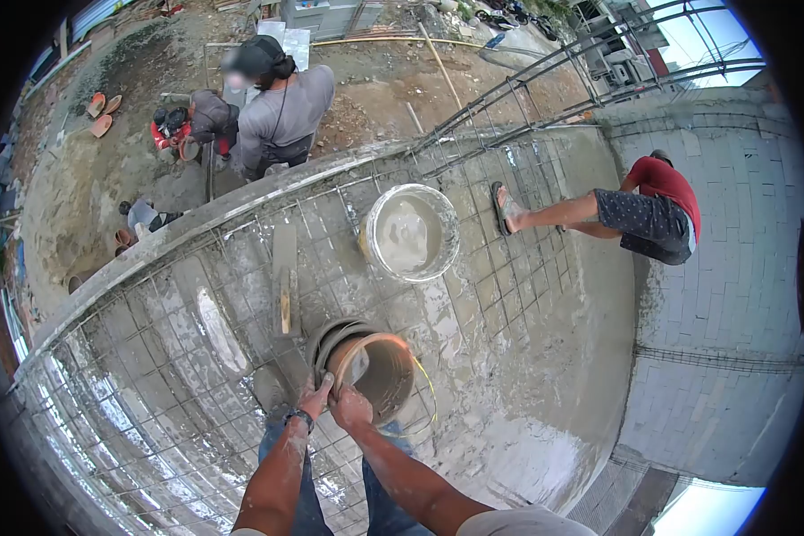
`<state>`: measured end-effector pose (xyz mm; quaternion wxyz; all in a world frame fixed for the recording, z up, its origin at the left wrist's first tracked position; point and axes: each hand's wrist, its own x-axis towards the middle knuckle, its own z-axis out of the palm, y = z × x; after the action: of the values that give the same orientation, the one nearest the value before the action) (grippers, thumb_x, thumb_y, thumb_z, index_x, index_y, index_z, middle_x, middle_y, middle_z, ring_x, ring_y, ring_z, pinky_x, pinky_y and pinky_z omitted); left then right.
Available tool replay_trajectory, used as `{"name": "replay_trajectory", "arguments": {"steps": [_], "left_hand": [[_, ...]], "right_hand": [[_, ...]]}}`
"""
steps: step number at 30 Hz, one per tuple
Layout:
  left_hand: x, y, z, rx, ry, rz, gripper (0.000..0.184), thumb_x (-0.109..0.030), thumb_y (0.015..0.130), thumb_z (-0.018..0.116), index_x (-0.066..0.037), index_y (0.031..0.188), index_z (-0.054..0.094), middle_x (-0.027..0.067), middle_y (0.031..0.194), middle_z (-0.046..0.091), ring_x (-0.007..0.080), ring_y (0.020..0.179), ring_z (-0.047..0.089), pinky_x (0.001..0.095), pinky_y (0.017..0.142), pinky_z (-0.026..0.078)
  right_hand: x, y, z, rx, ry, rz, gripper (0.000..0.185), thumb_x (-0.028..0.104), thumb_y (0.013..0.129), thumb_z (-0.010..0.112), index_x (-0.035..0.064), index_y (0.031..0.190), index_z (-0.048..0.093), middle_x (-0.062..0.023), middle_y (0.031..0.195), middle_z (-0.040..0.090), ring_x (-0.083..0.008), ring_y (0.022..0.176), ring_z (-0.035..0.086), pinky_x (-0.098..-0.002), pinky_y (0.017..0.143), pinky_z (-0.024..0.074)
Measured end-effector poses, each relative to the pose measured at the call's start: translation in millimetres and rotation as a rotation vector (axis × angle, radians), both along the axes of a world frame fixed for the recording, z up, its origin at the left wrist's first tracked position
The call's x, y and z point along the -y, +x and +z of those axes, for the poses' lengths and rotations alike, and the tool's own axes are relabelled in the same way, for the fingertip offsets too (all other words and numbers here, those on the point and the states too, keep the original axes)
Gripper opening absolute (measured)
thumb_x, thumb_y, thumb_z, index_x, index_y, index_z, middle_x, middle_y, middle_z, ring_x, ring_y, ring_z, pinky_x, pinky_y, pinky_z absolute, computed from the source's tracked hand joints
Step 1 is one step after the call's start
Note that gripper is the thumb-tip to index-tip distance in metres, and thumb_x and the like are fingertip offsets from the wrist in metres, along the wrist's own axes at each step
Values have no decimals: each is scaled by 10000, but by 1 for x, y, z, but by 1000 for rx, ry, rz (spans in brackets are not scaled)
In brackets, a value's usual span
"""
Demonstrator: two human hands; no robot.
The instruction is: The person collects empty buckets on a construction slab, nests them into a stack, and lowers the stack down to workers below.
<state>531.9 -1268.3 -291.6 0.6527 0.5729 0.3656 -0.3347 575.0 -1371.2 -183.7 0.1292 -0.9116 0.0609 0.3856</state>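
Landmark: white bucket (449,234) is standing upright on the wet floor, holding grey slurry.
Orange bucket: orange bucket (391,380) is tilting, mouth facing up and toward the wearer, on the near side of the white bucket, slightly left.
Grey buckets: grey buckets (320,347) are sitting against the orange bucket's far-left side, near-left of the white bucket; nested or just touching, cannot tell.
Left hand: left hand (314,397) is grasping the grey buckets at the rim, fingers partly hidden; dark band is circling the wrist.
Right hand: right hand (353,409) is clutching the orange bucket by its near rim, just beside the left hand.
Yellow cord: yellow cord (434,389) is looping off the orange bucket, nearer than the white bucket.
Board: board with handle (284,268) is lying left of the white bucket.
Mesh: rebar mesh (518,259) is spreading around the white bucket.
People: red-shirted person (670,201) is bending right of the white bucket; grey-shirted person (290,116) is standing beyond it, up-left.
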Motion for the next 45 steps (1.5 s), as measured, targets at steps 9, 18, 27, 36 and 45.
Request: {"name": "replay_trajectory", "arguments": {"steps": [9, 18, 27, 36, 45], "left_hand": [[-47, 49, 89, -4, -149, -99, 1109, -652, 715, 725, 118, 1416, 343, 278, 1341, 524, 342, 1243, 533, 381, 1048, 415], [-24, 30, 7, 14, 90, -161, 976, -530, 701, 797, 126, 1339, 458, 302, 1302, 547, 370, 1232, 540, 398, 1051, 420], [-21, 24, -1, -2, 51, -78, 872, -403, 768, 801, 123, 1350, 420, 238, 1264, 576, 280, 1147, 577, 358, 993, 458], [-2, 28, 15, -17, 104, -74, 565, -190, 910, 652, 10, 1390, 432, 106, 1260, 582, 180, 1124, 555, 315, 969, 453], [18, 23, 8, -113, 120, 8, 483, -269, 962, 559, -26, 1373, 485, 104, 1235, 588, 182, 1062, 576, 312, 895, 482]], "right_hand": [[-13, -6, -5, -38, 38, -1, 430, 310, 863, 607, 17, 1174, 558, -228, 1194, 610, -392, 1099, 600, -480, 925, 486], [56, -29, -22, -10, 271, -270, 492, 300, 857, 687, -2, 1229, 571, -217, 1085, 656, -344, 1060, 632, -399, 923, 480], [175, 62, 1, 98, 443, -658, 396, 221, 882, 673, 1, 1203, 599, -173, 1005, 706, -244, 926, 686, -353, 814, 523], [348, 219, 22, 952, -86, -177, 746, 228, 822, 720, 64, 1448, 349, -290, 1370, 377, -450, 1275, 386, -514, 1051, 323], [395, 282, -37, 11, -247, 108, 877, 588, 746, 710, 69, 1398, 436, -189, 1213, 598, -348, 1200, 542, -485, 1013, 413]]}}
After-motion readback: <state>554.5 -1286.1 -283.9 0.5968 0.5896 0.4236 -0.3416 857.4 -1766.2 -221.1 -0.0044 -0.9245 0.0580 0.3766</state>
